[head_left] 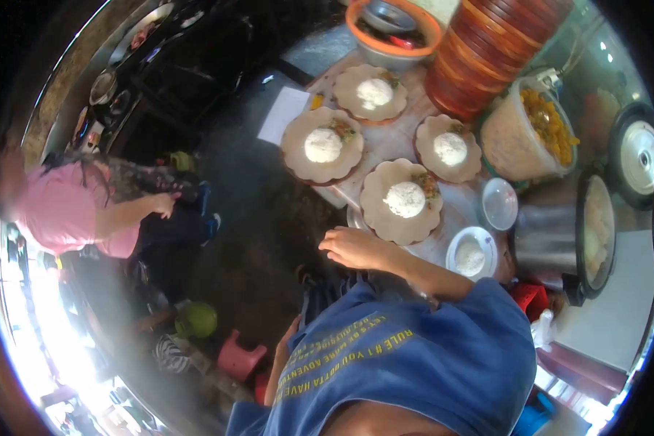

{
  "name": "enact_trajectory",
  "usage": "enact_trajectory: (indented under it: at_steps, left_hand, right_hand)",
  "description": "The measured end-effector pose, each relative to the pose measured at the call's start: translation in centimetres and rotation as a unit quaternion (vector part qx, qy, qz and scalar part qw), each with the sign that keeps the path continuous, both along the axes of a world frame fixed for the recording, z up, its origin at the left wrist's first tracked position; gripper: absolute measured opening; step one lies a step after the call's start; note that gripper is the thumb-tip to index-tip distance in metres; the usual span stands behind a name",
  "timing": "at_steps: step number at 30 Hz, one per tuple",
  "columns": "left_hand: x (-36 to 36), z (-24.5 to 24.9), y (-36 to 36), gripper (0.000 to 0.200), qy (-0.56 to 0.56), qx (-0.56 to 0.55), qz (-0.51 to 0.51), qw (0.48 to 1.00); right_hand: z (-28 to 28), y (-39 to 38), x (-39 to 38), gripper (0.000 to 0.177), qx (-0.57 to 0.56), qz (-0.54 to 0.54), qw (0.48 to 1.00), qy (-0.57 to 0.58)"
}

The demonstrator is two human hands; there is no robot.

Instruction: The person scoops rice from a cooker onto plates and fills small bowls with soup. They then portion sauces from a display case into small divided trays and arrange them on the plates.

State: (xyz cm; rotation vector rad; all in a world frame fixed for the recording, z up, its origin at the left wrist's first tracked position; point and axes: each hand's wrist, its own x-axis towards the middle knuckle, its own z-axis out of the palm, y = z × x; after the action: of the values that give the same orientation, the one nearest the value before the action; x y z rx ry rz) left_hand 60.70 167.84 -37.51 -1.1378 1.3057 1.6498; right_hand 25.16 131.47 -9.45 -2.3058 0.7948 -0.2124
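Observation:
My right hand (350,248) hangs near the table's front edge, just below the nearest lined plate. Its fingers are loosely bent and slightly apart, with nothing visible in them. My left hand (292,331) is low by my side, mostly hidden by my blue shirt, so its fingers do not show. The nearest plate (385,229) has a scalloped brown liner, a mound of white rice (405,199) and some chopped vegetables (426,183). Similar plates with rice stand behind it: one at left (301,156), one at the back (349,87) and one at right (465,163).
A white bowl of rice (471,254) and an empty-looking bowl (499,204) sit at right. Beyond are a rice pot (548,232), a tub of yellow food (512,142), stacked brown plates (479,58) and an orange-rimmed basin (432,29). A person in pink (65,207) stands left.

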Motion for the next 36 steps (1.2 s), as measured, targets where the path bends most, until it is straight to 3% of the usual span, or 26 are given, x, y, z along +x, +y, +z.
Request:
enact_trajectory:
  at_steps: [7,10,13,15,18,22,26,32,33,35,36]
  left_hand:
    - [6.2,0.6,3.7,0.056,-0.034,-0.041,0.072,0.996]
    - [9.7,0.9,5.3,0.055,-0.077,-0.076,0.179,0.978]
    - [12.3,1.9,8.1,0.054,-0.128,-0.098,0.362,0.918]
    - [17.2,2.5,1.4,0.053,-0.156,-0.119,0.47,0.861]
    - [20.8,3.2,1.9,0.052,-0.186,-0.145,0.566,0.79]
    - [22.1,2.3,5.8,0.051,-0.213,-0.144,0.6,0.758]
    - [24.2,0.4,5.3,0.049,-0.221,-0.15,0.619,0.738]
    - [30.0,-1.4,5.3,0.047,-0.253,-0.145,0.629,0.72]
    - [30.0,1.4,4.3,0.024,-0.384,-0.245,0.829,0.324]
    - [34.9,7.2,3.0,0.026,-0.466,-0.454,0.726,0.223]
    - [37.3,7.2,3.1,0.027,-0.39,-0.405,0.81,0.168]
  right_hand:
    - [-1.9,1.9,12.9,0.024,0.007,0.043,0.999,-0.011]
    - [-2.6,3.8,21.6,0.021,0.02,0.083,0.995,-0.058]
    - [-0.9,5.7,31.5,0.024,0.054,0.222,0.972,-0.048]
    - [-0.3,6.4,37.9,0.024,0.061,0.246,0.965,-0.063]
    - [1.8,6.5,46.4,0.024,0.034,0.324,0.942,-0.078]
    - [3.0,7.8,55.0,0.023,0.037,0.377,0.922,-0.084]
    - [2.2,6.8,64.4,0.024,0.038,0.463,0.884,-0.044]
    - [6.0,5.0,84.5,0.019,-0.031,0.541,0.822,-0.175]
    - [7.3,4.8,88.6,0.019,-0.04,0.545,0.812,-0.203]
    - [10.6,5.0,97.0,0.018,-0.007,0.537,0.817,-0.213]
    - [11.5,5.2,101.4,0.018,0.041,0.536,0.806,-0.247]
